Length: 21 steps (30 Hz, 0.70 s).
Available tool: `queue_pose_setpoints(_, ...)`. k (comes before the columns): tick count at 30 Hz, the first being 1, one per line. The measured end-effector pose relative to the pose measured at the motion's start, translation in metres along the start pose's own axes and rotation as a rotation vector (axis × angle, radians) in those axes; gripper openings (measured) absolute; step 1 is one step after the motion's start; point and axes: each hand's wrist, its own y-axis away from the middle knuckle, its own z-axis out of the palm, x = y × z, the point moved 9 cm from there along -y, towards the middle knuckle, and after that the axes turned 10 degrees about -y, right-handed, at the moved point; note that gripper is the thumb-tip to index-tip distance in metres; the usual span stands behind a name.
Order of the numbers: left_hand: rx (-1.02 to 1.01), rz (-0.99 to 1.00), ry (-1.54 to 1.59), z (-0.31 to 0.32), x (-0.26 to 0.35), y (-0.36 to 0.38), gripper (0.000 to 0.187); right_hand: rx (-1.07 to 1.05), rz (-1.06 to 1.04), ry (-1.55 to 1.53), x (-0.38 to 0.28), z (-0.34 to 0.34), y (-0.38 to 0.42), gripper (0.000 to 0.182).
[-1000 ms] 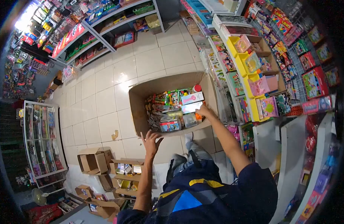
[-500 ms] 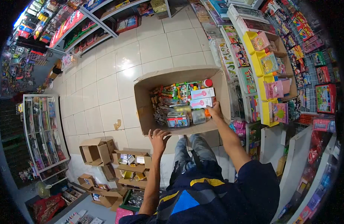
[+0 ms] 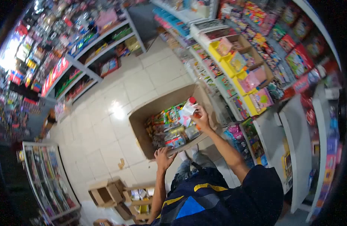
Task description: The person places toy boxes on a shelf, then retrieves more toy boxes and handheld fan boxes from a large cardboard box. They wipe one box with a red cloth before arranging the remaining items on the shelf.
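A large cardboard box (image 3: 162,101) stands in front of me, filled with small packaged goods. My left hand (image 3: 164,158) has its fingers hooked over the near left rim, gripping it. Inside at the far right, my right hand (image 3: 202,120) pinches a small white box (image 3: 189,109), which is tilted and blurred. Below it lies a white-and-pink box (image 3: 185,120). A red-lidded container (image 3: 192,100) sits just beyond. Nearer me are a blue-and-red pack (image 3: 175,141) and a clear plastic case (image 3: 192,132). Green and orange packets (image 3: 169,115) fill the far side.
Shelves with yellow trays (image 3: 233,71) run along the right, close to the box. Smaller opened cartons (image 3: 107,194) stand on the tiled floor (image 3: 98,147) at lower left. A glass display case (image 3: 49,177) is farther left, and stocked shelves (image 3: 101,45) line the back.
The view has swung, so the surroundings appear shifted and rotated. My right hand has lifted and tilted one white box from the pair lying flat. My left hand stays on the rim.
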Motion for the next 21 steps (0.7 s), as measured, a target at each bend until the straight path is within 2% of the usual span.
queue_pose_setpoints(1, 0.001, 0.031, 0.092, -0.003, 0.008, -0.007, 0.054, -0.024, -0.041, -0.002, -0.023, 0.001, 0.004, 0.048)
queue_pose_setpoints(2, 0.019, 0.088, 0.098, -0.002, 0.013, -0.015, 0.067, -0.053, -0.034, -0.006, -0.046, 0.003, 0.009, 0.048)
queue_pose_setpoints(5, 0.044, 0.266, 0.533, -0.03, 0.066, -0.044, 0.077, -0.112, -0.091, -0.007, -0.13, 0.011, 0.034, 0.042)
queue_pose_setpoints(6, 0.029, 0.328, 0.56, -0.031, 0.082, -0.049, 0.081, -0.128, -0.122, -0.018, -0.156, 0.011, 0.041, 0.042)
queue_pose_setpoints(7, -0.055, 0.373, 0.579, -0.026, 0.096, -0.052, 0.08, -0.148, -0.147, -0.028, -0.178, 0.01, 0.051, 0.041)
queue_pose_setpoints(9, -0.214, 0.466, 0.61, -0.021, 0.127, -0.064, 0.08, -0.122, -0.064, -0.104, -0.195, 0.001, 0.069, 0.04)
queue_pose_setpoints(10, -0.263, 0.519, 0.53, -0.033, 0.15, -0.063, 0.077, -0.114, -0.088, -0.049, -0.208, -0.005, 0.078, 0.04)
queue_pose_setpoints(13, -0.535, 0.553, 0.654, -0.03, 0.195, -0.058, 0.067, -0.059, -0.082, -0.032, -0.224, -0.029, 0.101, 0.048)
queue_pose_setpoints(14, -0.611, 0.528, 0.75, -0.032, 0.211, -0.054, 0.066, -0.016, -0.147, -0.016, -0.248, -0.038, 0.11, 0.049)
queue_pose_setpoints(15, -0.595, 0.587, 0.702, -0.032, 0.224, -0.056, 0.066, 0.024, -0.208, 0.001, -0.267, -0.048, 0.119, 0.049)
queue_pose_setpoints(17, -0.552, 0.696, 0.616, -0.034, 0.253, -0.056, 0.066, 0.2, -0.204, -0.073, -0.262, -0.092, 0.134, 0.048)
queue_pose_setpoints(18, -0.611, 0.644, 0.588, -0.031, 0.264, -0.056, 0.065, 0.286, -0.2, -0.112, -0.255, -0.115, 0.145, 0.047)
queue_pose_setpoints(19, -0.66, 0.679, 0.708, -0.029, 0.279, -0.057, 0.061, 0.353, -0.226, -0.104, -0.25, -0.137, 0.16, 0.036)
queue_pose_setpoints(21, -0.761, 0.74, 0.949, -0.016, 0.31, -0.066, 0.055, 0.46, -0.26, -0.076, -0.222, -0.184, 0.19, 0.027)
